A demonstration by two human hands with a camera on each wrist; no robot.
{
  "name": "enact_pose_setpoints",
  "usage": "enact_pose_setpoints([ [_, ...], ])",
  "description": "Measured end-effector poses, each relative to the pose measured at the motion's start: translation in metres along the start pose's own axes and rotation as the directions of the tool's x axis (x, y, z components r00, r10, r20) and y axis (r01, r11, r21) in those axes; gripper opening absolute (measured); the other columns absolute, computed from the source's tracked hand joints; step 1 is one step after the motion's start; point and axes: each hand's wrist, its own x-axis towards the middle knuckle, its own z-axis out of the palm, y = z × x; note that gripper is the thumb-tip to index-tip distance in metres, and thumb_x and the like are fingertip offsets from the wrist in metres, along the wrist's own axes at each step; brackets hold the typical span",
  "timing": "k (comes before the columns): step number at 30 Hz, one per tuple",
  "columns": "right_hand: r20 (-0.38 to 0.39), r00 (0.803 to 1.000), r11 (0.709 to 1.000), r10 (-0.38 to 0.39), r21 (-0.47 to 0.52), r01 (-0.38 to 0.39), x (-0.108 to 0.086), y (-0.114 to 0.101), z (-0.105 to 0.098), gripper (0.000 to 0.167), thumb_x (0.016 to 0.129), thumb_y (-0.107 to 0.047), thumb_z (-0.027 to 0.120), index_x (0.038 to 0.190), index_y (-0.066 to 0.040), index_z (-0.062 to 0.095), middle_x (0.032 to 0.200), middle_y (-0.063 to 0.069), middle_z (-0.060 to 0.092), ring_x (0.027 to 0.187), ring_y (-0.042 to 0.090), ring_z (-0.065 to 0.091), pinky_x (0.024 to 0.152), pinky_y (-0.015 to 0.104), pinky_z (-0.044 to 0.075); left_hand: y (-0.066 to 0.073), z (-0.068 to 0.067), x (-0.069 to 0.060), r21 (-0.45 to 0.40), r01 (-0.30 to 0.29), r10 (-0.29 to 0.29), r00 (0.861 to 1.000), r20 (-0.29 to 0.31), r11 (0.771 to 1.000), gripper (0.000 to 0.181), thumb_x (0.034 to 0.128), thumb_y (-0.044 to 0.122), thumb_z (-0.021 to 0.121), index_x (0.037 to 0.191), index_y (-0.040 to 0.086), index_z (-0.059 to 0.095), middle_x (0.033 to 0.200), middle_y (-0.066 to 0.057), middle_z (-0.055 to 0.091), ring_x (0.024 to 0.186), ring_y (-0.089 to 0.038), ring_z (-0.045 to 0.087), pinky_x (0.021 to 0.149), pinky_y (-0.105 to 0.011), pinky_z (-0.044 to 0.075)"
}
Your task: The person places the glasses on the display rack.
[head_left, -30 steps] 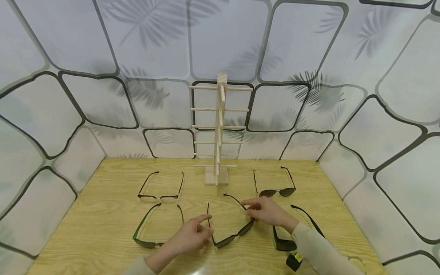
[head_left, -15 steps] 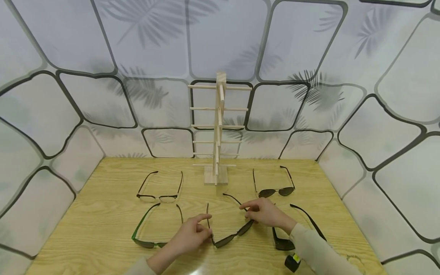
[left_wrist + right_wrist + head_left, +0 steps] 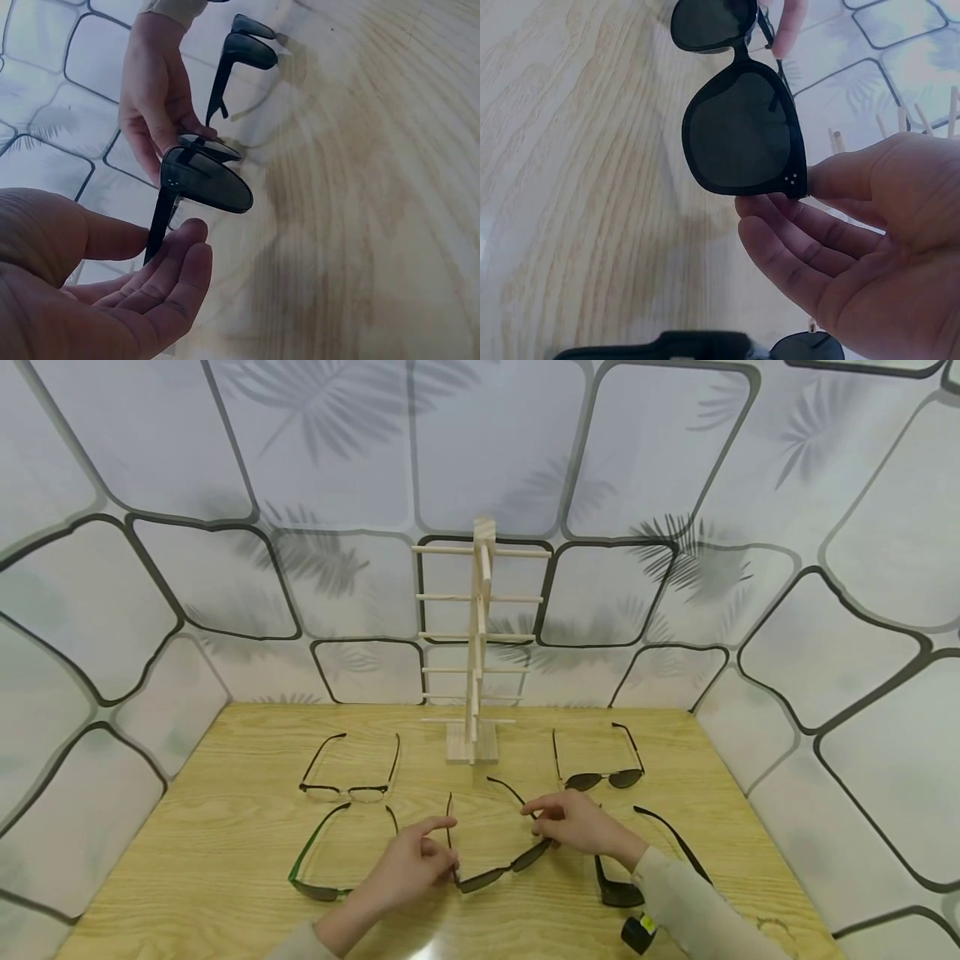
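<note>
Black sunglasses (image 3: pixel 482 882) with dark lenses are held between both hands, their arms unfolded and pointing toward the back. My left hand (image 3: pixel 411 866) pinches the left arm near its hinge; in the left wrist view the thumb and fingers meet around that arm, below the lens (image 3: pixel 206 180). On the other side, my right hand (image 3: pixel 577 823) pinches the right hinge corner, seen close up in the right wrist view beside the lens (image 3: pixel 739 131). The frame slants, its right end farther back than its left.
A wooden rack (image 3: pixel 480 635) with several pegs stands at the back. Clear-lens glasses (image 3: pixel 345 792) and green-framed sunglasses (image 3: pixel 318 892) lie to the left. Aviator sunglasses (image 3: pixel 603 779) and thick black sunglasses (image 3: pixel 621 893) lie to the right, near a small black object (image 3: pixel 637 933).
The left end of the sunglasses has shifted a little left and back with my left hand, so the frame slants slightly less. My right hand has hardly moved.
</note>
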Motion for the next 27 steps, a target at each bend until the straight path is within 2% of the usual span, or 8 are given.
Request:
enact_pose_setpoints([
  [4, -0.008, 1.0, 1.0, 0.01, -0.011, -0.01, 0.001, -0.003, -0.001, 0.034, 0.106, -0.01, 0.061, 0.137, 0.002, 0.067, 0.102, 0.019, 0.079, 0.077, 0.026, 0.072, 0.069, 0.047, 0.062, 0.007, -0.006, -0.001, -0.003, -0.011, 0.011, 1.0, -0.005, 1.0, 0.057, 0.1011, -0.001, 0.064, 0.153, -0.012, 0.043, 0.092, -0.025, 0.077, 0.079, -0.024, 0.076, 0.074, -0.038, 0.065],
  [7, -0.026, 1.0, 1.0, 0.006, -0.019, -0.006, 0.001, -0.006, -0.002, 0.034, 0.106, -0.012, 0.061, 0.137, 0.002, 0.068, 0.102, 0.02, 0.078, 0.076, 0.026, 0.072, 0.068, 0.043, 0.062, 0.012, -0.012, 0.0, 0.004, -0.024, 0.024, 1.0, -0.012, 1.0, 0.056, 0.1021, -0.001, 0.062, 0.154, -0.01, 0.044, 0.093, -0.025, 0.077, 0.08, -0.023, 0.076, 0.074, -0.037, 0.065],
  [15, -0.127, 0.992, 1.0, -0.015, -0.018, 0.013, 0.002, -0.022, -0.005, 0.028, 0.106, -0.014, 0.063, 0.13, -0.003, 0.071, 0.093, 0.015, 0.078, 0.073, 0.031, 0.072, 0.065, 0.037, 0.06, 0.023, -0.027, 0.007, 0.019, -0.053, 0.054, 0.997, -0.054, 0.998, 0.054, 0.1038, 0.0, 0.058, 0.156, -0.003, 0.046, 0.094, -0.018, 0.079, 0.083, -0.021, 0.076, 0.078, -0.043, 0.065],
  [20, -0.17, 0.985, 1.0, -0.027, -0.005, 0.027, 0.003, -0.03, -0.008, 0.027, 0.106, -0.014, 0.064, 0.131, -0.005, 0.07, 0.096, 0.018, 0.077, 0.073, 0.022, 0.071, 0.065, 0.036, 0.059, 0.03, -0.036, 0.01, 0.055, -0.089, 0.092, 0.994, -0.066, 0.995, 0.053, 0.104, -0.001, 0.056, 0.156, -0.003, 0.046, 0.094, -0.013, 0.079, 0.083, -0.021, 0.076, 0.077, -0.041, 0.065],
  [27, -0.202, 0.979, 0.999, -0.037, 0.011, 0.04, 0.005, -0.039, -0.011, 0.029, 0.106, -0.015, 0.064, 0.132, -0.004, 0.069, 0.093, 0.011, 0.077, 0.072, 0.014, 0.069, 0.067, 0.029, 0.059, 0.042, -0.043, 0.013, 0.067, -0.104, 0.109, 0.99, -0.088, 0.992, 0.05, 0.1049, -0.001, 0.055, 0.155, -0.001, 0.048, 0.094, -0.013, 0.078, 0.085, -0.021, 0.076, 0.079, -0.04, 0.065],
])
